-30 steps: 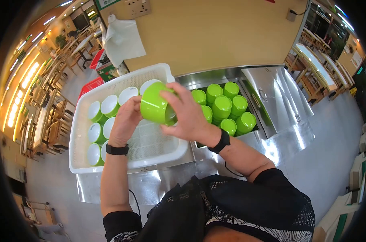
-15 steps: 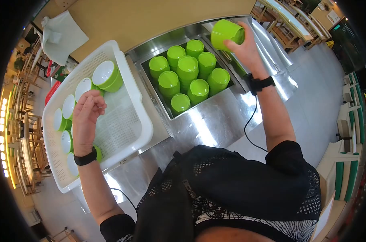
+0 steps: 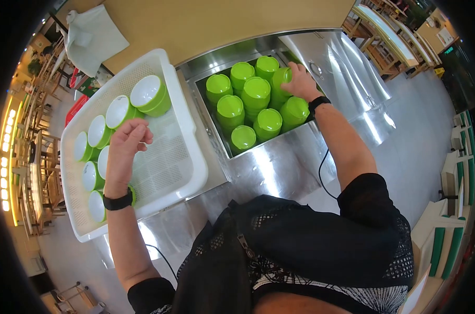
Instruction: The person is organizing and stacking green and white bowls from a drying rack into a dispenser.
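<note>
My right hand (image 3: pixel 302 83) is closed around a green cup (image 3: pixel 281 79) at the right side of a metal well (image 3: pixel 228 152) in the counter. Stacks of upside-down green cups (image 3: pixel 256 91) stand beside it there. My left hand (image 3: pixel 126 146) hovers over a white plastic crate (image 3: pixel 188 183), its fingers curled together with nothing showing in them. Near that hand, several green cups with white insides, such as the stacked pair (image 3: pixel 152 97), lie tilted along the crate's far and left sides. The wrist and fingers hide part of this row.
A steel counter (image 3: pixel 258 175) surrounds the well, with a shiny metal cover (image 3: pixel 337 68) to its right. A tan panel (image 3: pixel 222 21) rises behind. A white cloth (image 3: pixel 93 39) hangs at the back left. A black cable (image 3: pixel 321 175) dangles by the right arm.
My right hand has brought the green cup down and left, from above the counter's right side into the well among the stacks. My left hand stays curled over the crate.
</note>
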A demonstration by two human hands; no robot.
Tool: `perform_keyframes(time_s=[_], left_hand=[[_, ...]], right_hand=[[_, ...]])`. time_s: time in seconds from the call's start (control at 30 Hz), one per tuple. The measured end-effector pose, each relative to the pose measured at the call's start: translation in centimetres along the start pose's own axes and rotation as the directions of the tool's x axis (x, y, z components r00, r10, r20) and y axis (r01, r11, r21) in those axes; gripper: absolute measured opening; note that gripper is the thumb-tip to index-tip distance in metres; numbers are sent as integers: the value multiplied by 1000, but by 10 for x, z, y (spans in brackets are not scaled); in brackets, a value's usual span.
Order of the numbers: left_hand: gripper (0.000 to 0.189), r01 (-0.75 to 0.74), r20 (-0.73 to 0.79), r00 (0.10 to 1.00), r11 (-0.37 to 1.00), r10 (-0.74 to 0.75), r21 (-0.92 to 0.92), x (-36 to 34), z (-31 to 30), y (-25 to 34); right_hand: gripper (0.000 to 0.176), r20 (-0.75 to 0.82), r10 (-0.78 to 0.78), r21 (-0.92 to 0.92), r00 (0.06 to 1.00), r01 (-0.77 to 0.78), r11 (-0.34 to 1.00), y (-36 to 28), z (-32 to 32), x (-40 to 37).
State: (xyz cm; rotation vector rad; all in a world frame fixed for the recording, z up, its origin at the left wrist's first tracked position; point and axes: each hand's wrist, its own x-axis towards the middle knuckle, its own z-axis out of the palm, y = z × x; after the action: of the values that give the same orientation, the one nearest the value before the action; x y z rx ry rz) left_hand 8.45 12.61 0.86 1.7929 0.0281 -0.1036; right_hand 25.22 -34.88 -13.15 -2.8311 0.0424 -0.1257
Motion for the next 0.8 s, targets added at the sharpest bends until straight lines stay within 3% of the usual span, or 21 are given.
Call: perform_keyframes(time_s=[0.23,0.33,0.43,0.47,0.53,0.6,0.7,0.8], left_hand=[[19,-15,-5,1000,991,16,131,1,1,-1],[16,-65,9,998,957,65,283,3,2,-5],[21,-154,97,988,883,123,444,6,-1,-22],[21,-136,58,991,884,123,446,3,-1,-21],[27,-88,120,992,809,22,581,0,2,-18],[28,-75,108,994,797,12,600,-1,0,-17],[32,-89,101,994,773,33,628,-4,-7,-8],[34,-108,46,994,745,103,659,-9,-16,9]], right_hand=[[92,169,-7,-115,986,27,993,6,32,31],[93,191,-15,-102,981,35,994,4,40,36],[91,107,-120,-62,987,127,990,24,68,47],[91,84,-154,-69,984,160,985,28,73,47],[92,83,-171,-86,982,178,980,28,73,43],[87,36,-185,-84,982,188,979,18,62,29],[66,-213,-302,62,929,322,945,16,55,23],[59,-270,-341,123,900,384,915,5,35,2]])
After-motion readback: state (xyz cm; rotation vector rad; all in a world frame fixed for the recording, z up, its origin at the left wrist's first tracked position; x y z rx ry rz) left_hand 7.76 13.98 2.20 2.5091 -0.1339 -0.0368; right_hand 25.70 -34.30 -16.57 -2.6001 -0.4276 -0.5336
